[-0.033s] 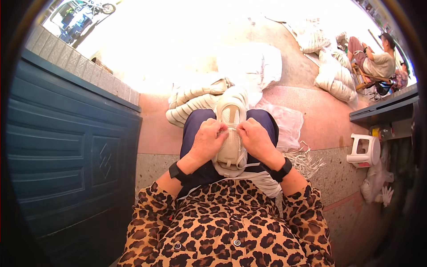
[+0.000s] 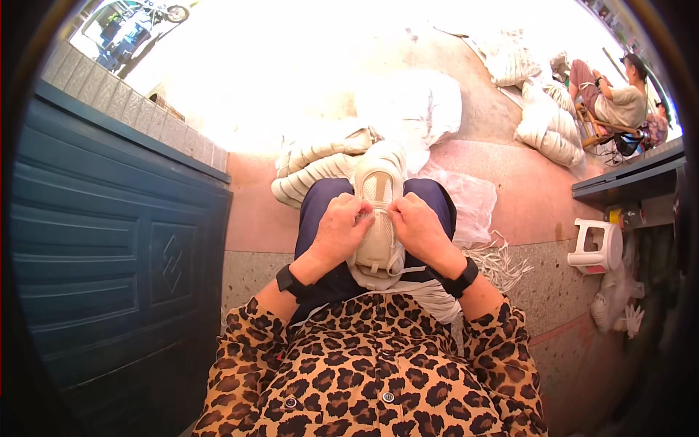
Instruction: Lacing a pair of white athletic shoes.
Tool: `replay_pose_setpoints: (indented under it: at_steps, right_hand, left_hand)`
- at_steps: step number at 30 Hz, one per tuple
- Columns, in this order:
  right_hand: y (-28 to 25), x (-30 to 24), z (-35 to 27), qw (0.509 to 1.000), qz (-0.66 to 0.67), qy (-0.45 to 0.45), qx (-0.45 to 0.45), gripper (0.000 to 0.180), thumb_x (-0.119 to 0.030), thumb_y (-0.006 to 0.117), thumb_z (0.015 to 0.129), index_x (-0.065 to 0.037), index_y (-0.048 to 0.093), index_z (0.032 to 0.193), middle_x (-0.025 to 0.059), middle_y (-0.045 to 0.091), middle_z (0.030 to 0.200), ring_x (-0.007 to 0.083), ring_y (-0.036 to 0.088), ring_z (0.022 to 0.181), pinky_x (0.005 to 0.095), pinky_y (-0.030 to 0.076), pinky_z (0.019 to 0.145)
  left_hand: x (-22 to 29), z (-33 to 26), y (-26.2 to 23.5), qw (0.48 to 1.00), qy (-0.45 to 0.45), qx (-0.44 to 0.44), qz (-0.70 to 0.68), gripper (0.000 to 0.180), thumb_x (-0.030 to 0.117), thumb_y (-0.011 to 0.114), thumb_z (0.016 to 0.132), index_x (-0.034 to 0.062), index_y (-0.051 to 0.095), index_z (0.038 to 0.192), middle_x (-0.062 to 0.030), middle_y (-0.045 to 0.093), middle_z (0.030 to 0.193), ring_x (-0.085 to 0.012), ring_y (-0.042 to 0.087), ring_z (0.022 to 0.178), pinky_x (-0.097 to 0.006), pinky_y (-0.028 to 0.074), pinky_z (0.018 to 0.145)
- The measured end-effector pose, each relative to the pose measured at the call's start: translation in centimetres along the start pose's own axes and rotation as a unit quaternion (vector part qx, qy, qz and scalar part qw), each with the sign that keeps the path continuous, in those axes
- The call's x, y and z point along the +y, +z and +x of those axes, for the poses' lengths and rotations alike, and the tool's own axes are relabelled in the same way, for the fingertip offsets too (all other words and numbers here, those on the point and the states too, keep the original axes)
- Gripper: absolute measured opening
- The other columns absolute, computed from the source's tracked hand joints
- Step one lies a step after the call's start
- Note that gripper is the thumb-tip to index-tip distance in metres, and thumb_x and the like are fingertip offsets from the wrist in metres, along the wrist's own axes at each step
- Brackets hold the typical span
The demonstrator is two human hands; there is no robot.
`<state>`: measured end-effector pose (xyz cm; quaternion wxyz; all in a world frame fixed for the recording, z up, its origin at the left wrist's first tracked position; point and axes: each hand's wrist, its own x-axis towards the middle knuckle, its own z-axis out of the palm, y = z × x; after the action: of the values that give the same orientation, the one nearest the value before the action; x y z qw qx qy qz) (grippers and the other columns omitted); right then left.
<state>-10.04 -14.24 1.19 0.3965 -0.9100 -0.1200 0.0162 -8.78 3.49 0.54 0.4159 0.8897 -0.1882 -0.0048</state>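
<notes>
A cream mesh sneaker (image 2: 377, 246) lies lengthwise between my thighs, its toe pointing away from me. From the left, my left hand (image 2: 338, 229) is closed in a pinch at the middle of the shoe. My right hand (image 2: 424, 228) pinches opposite it, close to the shoe's right side. A thin pale shoelace (image 2: 381, 209) runs across the shoe between the two pinches; its ends are partly hidden by my fingers. Near the heel, a bundle of white laces (image 2: 437, 297) rests across my lap.
Stacked pale shoes (image 2: 313, 175) and a white sack (image 2: 429, 109) lie ahead of my knees. To the right are a clear plastic bag (image 2: 466, 204), loose laces (image 2: 502, 266) and a white stool (image 2: 597, 247). A blue door (image 2: 109, 240) stands left. Another person (image 2: 619, 98) sits far right.
</notes>
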Motion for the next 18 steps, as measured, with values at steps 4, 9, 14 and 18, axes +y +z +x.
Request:
replay_pose_setpoints:
  at_steps: [4,9,14,18]
  right_hand:
    - [0.3,0.0,-0.1,0.999,-0.036,-0.004,-0.001,0.011,-0.009,0.050,0.082,0.001,0.056,0.082,0.0196,0.054,0.084,0.0354,0.054,0.084,0.0416,0.044,0.073]
    - [1.3,0.8,0.8,0.997,-0.068,-0.037,-0.008,0.010,-0.007,0.050,0.082,0.002,0.055,0.080,0.0190,0.054,0.080,0.0363,0.053,0.080,0.0405,0.043,0.069]
    - [0.4,1.4,1.1,0.995,0.098,0.027,-0.021,0.012,-0.009,0.053,0.080,0.001,0.060,0.082,0.0192,0.058,0.081,0.0334,0.057,0.079,0.0383,0.045,0.071]
    - [0.3,1.6,1.5,0.974,0.201,0.097,-0.035,0.013,-0.009,0.059,0.075,0.000,0.062,0.084,0.0156,0.062,0.074,0.0301,0.059,0.071,0.0338,0.046,0.066]
  left_hand:
    - [-0.1,0.0,-0.2,1.000,-0.010,-0.014,-0.022,0.015,0.007,0.065,0.074,-0.0017,0.061,0.086,-0.0112,0.057,0.082,-0.0218,0.056,0.074,-0.029,0.046,0.064]
    - [0.2,0.3,-0.3,1.000,-0.001,-0.026,-0.006,0.016,0.007,0.065,0.074,-0.0026,0.061,0.087,-0.0115,0.057,0.082,-0.0218,0.056,0.072,-0.029,0.046,0.064]
    - [0.3,0.1,-0.5,1.000,0.004,-0.029,0.000,0.015,0.006,0.064,0.075,-0.0029,0.061,0.087,-0.0120,0.057,0.082,-0.0233,0.056,0.073,-0.030,0.046,0.064]
    - [0.0,0.3,-0.2,0.999,0.031,-0.011,0.011,0.013,0.005,0.060,0.078,-0.0030,0.061,0.088,-0.0139,0.057,0.082,-0.0271,0.057,0.075,-0.033,0.046,0.065]
